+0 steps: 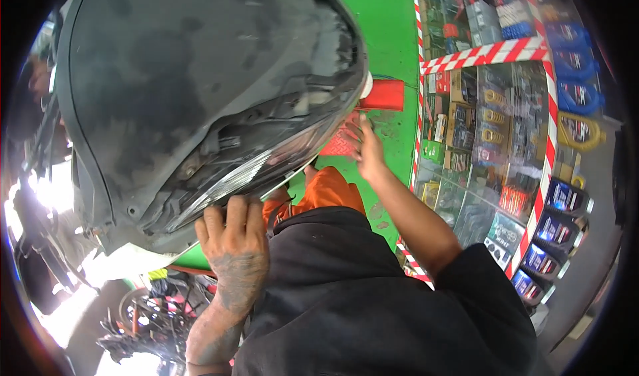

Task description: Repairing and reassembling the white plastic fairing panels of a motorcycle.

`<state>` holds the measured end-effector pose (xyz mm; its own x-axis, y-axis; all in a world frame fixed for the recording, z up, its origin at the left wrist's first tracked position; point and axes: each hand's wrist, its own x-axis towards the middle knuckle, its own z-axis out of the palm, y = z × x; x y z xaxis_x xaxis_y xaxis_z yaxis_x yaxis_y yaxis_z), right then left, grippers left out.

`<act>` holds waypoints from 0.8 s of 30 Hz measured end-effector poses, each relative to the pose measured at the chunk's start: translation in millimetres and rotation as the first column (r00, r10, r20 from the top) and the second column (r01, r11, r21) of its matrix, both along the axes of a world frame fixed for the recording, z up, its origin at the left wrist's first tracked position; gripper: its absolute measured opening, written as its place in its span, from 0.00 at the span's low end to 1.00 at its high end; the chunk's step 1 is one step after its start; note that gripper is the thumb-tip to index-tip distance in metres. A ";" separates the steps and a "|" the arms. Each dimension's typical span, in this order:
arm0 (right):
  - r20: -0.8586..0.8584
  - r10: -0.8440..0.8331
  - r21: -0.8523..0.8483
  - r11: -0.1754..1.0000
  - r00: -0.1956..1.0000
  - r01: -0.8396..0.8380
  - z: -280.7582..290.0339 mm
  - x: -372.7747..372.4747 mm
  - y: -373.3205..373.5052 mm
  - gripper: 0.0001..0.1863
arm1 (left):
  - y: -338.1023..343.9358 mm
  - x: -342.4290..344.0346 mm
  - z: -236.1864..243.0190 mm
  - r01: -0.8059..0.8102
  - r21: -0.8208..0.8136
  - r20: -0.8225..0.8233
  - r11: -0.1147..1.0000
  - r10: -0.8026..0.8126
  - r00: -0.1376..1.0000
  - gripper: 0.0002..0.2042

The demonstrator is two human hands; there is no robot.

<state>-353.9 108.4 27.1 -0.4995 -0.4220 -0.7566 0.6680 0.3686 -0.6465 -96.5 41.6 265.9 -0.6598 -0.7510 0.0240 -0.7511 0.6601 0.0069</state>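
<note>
A large, smudged dark grey vehicle panel (173, 76) fills the upper left of the head view, with a long clear lamp lens (236, 176) along its near edge. My left hand (233, 239), streaked with dark grime, has its fingers curled over the lower edge of that lens; the fingertips are hidden. Beside the right end of the lens, my right hand (366, 146) is open, its fingers apart and nothing seen in them. Behind the lens, dark inner parts and brackets show through.
On the right stands a glass display case (492, 136) edged with red-and-white tape, with boxed parts inside. Blue bottles (576, 63) and dark bottles (556, 229) line its far side. A red stand (383, 95) rests on the green floor (383, 16). Motorcycle parts (150, 316) lie lower left.
</note>
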 end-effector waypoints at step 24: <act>0.223 -0.255 -0.244 0.920 0.941 0.307 -51.5 10.5 -35.8 0.17 | -6.4 -4.7 8.8 0.074 0.053 0.113 0.996 -0.080 0.990 0.06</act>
